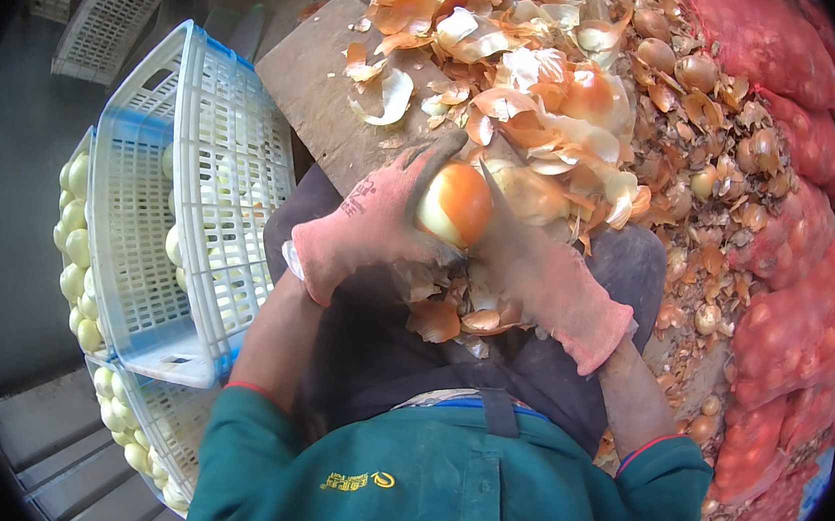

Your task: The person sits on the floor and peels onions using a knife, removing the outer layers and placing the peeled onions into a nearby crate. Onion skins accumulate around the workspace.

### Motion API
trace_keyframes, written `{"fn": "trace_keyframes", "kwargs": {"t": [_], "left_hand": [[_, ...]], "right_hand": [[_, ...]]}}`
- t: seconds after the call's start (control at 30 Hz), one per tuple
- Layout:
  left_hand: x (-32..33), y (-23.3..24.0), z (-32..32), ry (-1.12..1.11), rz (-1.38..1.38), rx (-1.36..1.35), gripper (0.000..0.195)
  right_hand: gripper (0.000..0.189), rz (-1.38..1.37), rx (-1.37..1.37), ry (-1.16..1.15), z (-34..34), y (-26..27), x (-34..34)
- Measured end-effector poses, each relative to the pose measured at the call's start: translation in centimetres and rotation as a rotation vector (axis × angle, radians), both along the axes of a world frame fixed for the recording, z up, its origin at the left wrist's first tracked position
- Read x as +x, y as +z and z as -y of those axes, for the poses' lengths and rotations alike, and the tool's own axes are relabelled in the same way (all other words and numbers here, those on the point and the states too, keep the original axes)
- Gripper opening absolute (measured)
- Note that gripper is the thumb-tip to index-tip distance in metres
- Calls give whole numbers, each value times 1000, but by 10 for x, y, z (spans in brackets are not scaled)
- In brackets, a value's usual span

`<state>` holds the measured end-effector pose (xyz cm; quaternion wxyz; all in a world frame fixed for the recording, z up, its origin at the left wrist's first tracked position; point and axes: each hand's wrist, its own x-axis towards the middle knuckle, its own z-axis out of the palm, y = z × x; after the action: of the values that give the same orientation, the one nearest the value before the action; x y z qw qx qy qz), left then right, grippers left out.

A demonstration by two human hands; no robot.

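Observation:
My left hand (pixel 384 212), in a pink work glove with dark fingers, holds a partly peeled onion (pixel 454 204) above my lap. Pale flesh shows on the onion's left side and orange skin on its right. Close against its right side is my right hand (pixel 538 264), gloved too and blurred by motion. A pointed dark shape, perhaps a blade, rises by the onion at the right hand; its handle cannot be made out. Loose onion skins (pixel 434 321) lie between my thighs. Beyond the hands, a heap of skins (pixel 538 106) covers part of a worn board (pixel 329 86).
At left stands a tilted white and blue plastic crate (pixel 232 190), beside crates of peeled onions (pixel 76 246). Red mesh sacks of onions (pixel 796 319) are stacked at right. Unpeeled onions (pixel 696 72) and skins litter the ground before them. More crates (pixel 121 6) stand at upper left.

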<state>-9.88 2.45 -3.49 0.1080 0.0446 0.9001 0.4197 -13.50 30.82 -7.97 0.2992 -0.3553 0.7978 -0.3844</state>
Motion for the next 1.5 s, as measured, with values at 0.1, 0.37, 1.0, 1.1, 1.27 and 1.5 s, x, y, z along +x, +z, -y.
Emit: {"fn": "trace_keyframes", "kwargs": {"t": [0.1,0.37,1.0,1.1,1.27,1.5], "left_hand": [[-2,0,2,7,29,-29,114],[-5,-25,-7,155,-120,21,110],[-15,-12,3,88,-132,197,100],[-16,-14,4,142,-120,262,95],[-19,-18,1,193,-118,362,90],[-23,-14,-6,246,-89,323,83]], "right_hand": [[24,-50,0,-50,2,11,-5],[21,20,250,-36,-4,104,-11],[20,-83,384,127,8,116,-29],[26,-218,332,156,2,103,-24],[25,-497,302,151,-13,74,-7],[19,-491,342,39,-18,53,11]]}}
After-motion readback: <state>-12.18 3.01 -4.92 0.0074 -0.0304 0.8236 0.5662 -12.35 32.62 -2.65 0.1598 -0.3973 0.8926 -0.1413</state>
